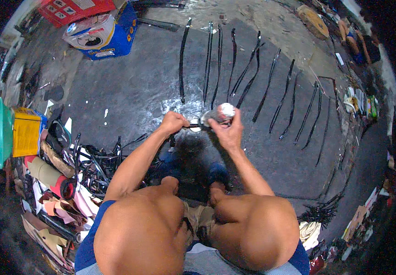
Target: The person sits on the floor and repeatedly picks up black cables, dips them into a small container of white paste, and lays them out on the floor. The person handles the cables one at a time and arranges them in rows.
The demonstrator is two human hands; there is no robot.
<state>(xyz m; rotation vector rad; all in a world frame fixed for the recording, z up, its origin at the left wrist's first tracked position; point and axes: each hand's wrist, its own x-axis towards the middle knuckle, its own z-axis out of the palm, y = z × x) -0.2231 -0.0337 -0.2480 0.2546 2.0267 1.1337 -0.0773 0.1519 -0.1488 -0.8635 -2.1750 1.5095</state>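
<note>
My left hand (174,123) is closed in a pinch on one end of a short black strip (193,125). The strip stretches toward my right hand (229,133), over a small whitish round spot (195,129) whose kind I cannot make out. My right hand is wrapped round a small can (224,112) with a white top and a greyish, reddish side, blurred by motion. The can is tilted close to the strip's right end. Beyond my hands, several long glossy black strips (182,64) lie spaced out in a row on the dark sheet (133,87).
A tangled heap of black strips (101,167) lies left of my legs, near rolled material (49,174) and scraps. A yellow tin (26,133) with a green disc (1,133) stands far left. Blue and red boxes (111,39) are at the back left. Clutter lines the right edge.
</note>
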